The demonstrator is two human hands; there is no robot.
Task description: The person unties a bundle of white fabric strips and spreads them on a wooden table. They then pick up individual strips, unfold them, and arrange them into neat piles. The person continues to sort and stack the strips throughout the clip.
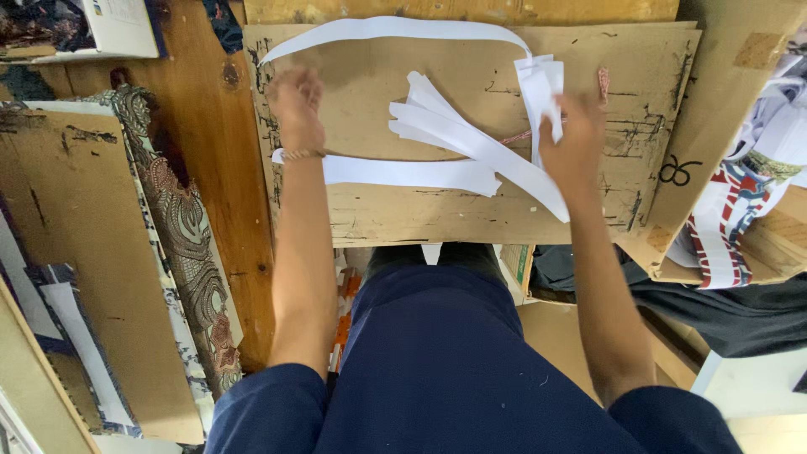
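My left hand [296, 102] rests on a scuffed cardboard sheet [639, 76], fingers curled near the left end of a long white paper strip [387, 27] that arcs across the sheet's far edge. My right hand [575, 145] grips the folded right end of that paper [540, 91]. Between the hands lies a fan of several loose white paper strips [454, 134]; one flat strip [403, 172] runs under my left wrist.
The cardboard lies on a wooden table [202, 126]. A patterned fabric roll [181, 235] and another cardboard piece [76, 252] sit at the left. Striped cloth and boxes [731, 219] crowd the right. My dark blue lap [437, 353] is below.
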